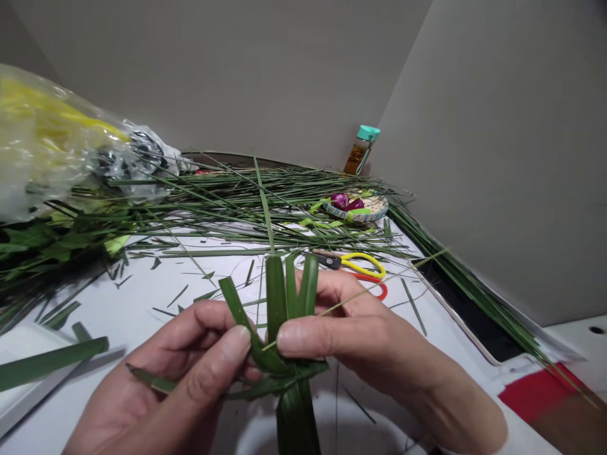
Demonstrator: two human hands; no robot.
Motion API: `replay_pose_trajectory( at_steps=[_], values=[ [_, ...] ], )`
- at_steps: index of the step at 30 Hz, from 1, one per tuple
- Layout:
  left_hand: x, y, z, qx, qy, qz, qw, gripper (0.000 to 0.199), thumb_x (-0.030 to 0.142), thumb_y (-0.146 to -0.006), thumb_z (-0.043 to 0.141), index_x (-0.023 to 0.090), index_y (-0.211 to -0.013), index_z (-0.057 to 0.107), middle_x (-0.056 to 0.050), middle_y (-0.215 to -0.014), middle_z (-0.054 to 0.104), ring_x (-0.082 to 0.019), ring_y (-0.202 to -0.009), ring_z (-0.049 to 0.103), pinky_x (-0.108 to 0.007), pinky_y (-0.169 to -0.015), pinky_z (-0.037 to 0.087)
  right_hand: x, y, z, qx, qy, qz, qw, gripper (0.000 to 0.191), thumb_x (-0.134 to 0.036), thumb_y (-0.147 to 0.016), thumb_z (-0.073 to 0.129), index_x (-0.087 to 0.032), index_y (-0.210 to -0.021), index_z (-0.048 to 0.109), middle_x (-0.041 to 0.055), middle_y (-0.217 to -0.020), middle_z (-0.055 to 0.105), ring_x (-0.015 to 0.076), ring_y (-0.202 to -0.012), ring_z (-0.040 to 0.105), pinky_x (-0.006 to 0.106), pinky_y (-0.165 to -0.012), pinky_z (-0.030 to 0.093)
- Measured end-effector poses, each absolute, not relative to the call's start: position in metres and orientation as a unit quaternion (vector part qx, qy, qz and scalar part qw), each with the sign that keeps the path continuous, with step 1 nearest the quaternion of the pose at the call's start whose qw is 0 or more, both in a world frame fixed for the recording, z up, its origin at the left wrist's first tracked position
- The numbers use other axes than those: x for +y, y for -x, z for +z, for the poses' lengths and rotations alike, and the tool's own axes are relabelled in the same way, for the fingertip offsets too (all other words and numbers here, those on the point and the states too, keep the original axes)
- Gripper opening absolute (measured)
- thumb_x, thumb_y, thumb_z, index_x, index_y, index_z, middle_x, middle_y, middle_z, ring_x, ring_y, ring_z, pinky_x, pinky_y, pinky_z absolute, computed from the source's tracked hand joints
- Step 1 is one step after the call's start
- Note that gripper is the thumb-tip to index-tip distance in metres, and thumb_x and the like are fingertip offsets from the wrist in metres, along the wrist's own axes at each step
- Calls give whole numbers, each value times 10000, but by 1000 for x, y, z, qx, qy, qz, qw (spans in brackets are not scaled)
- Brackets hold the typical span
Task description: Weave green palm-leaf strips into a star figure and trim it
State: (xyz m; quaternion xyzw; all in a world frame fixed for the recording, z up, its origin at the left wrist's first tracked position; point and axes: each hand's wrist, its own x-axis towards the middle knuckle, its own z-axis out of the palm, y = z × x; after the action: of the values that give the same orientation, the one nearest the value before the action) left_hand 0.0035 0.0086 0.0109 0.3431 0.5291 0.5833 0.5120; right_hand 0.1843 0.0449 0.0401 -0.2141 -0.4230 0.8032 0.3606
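Both hands hold a woven piece of green leaf strips [277, 297] above the table, with several strips standing up in loops and a wide blade hanging below. My left hand [190, 366] pinches a strip on the left side between thumb and forefinger. Pressed against the front of the piece is the thumb of my right hand [351, 335], its fingers behind. A thin leaf strand [351, 298] runs from under that thumb up to the right. Just behind my right hand lie scissors [363, 265] with one yellow and one red handle.
Long grass blades [227, 196] cover the table's back. A small round basket [374, 208] holds purple pieces. Behind stands a bottle [360, 151] with a teal lid. A phone [465, 309] lies right; plastic bags [57, 139] and leafy stems [42, 246] sit left.
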Motion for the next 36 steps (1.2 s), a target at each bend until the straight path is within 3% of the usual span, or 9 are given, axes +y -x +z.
replay_pose_trajectory(
  at_steps=[3,7,15,19,24,29,33,36],
  values=[
    [7,-5,14,512,-324,568,557,264,394,-577,970,288,-752,804,-14,-704,780,-167,-578,715,-205,-593,626,48,-179,35,-407,200,816,359,255,-237,-807,837,-156,-1045,793,22,-832,737,140,-800,674,242,-782,549],
    [9,-9,13,484,-303,563,597,292,426,-557,969,288,-745,792,-25,-630,745,-221,-545,716,-280,-523,631,49,-176,32,-386,197,829,353,236,-257,-777,844,-144,-973,780,32,-837,721,146,-777,643,253,-755,539],
    [9,-11,16,448,-307,544,640,244,438,-591,951,269,-683,800,-27,-603,738,-166,-533,651,-218,-507,575,49,-179,29,-380,218,830,345,279,-212,-740,859,-127,-984,754,43,-905,726,164,-787,675,299,-784,553],
    [9,-10,13,440,-300,541,651,226,395,-639,935,272,-797,828,-25,-606,724,-153,-518,639,-216,-499,575,53,-177,28,-388,179,845,321,228,-233,-737,850,-123,-910,750,29,-822,736,164,-736,682,283,-736,549],
    [11,-11,15,459,-297,547,634,269,378,-539,977,266,-704,797,-71,-686,781,-186,-492,670,-265,-452,593,55,-177,25,-398,172,841,324,224,-208,-771,847,-137,-962,752,3,-823,737,138,-751,678,257,-777,526],
    [12,-12,19,493,-295,537,617,318,410,-525,969,253,-747,805,-131,-882,824,-312,-758,781,-299,-561,635,54,-179,28,-414,176,829,332,168,-169,-806,828,-152,-957,757,-10,-844,739,110,-768,669,231,-814,511],
    [10,-14,24,477,-284,541,632,296,432,-532,967,256,-676,778,-58,-680,729,-202,-570,659,-270,-504,587,50,-182,37,-434,239,804,329,238,-183,-767,858,-151,-963,725,2,-852,729,140,-782,694,262,-796,535],
    [8,-16,25,486,-260,544,632,325,432,-494,983,253,-639,755,-29,-655,692,-166,-549,592,-247,-507,552,46,-184,42,-456,278,773,343,233,-156,-755,855,-146,-938,711,-7,-848,700,127,-775,671,244,-778,527]
  ],
)
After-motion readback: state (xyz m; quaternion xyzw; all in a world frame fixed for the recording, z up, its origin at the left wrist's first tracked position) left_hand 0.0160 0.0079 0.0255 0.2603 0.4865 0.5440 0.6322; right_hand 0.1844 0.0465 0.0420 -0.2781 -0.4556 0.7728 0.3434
